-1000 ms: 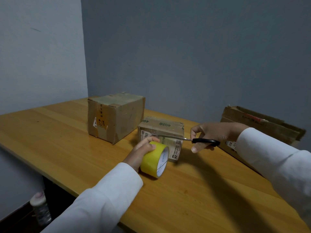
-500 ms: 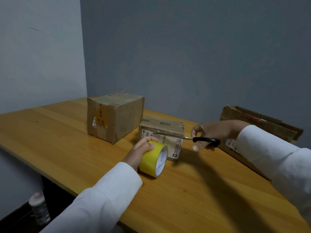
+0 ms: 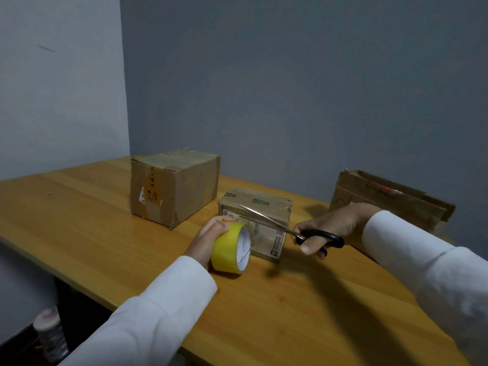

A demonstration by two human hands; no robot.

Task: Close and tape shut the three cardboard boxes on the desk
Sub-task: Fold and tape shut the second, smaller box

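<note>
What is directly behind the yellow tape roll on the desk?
The small box marked 4020 stands behind the yellow tape roll, which the left hand grips. The roll hides the box's lower left corner.

The small cardboard box (image 3: 254, 207) bears green "4020" upside down on its top; other labels are illegible.

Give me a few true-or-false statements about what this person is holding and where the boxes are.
1. The left hand grips a yellow tape roll. True.
2. The right hand holds a knife. False: it holds black-handled scissors.
3. The scissor blades point toward the small box. True.
4. The tall box is stacked on the small box. False: it stands beside it on the desk.
5. A third box sits behind the right hand. True.
</note>
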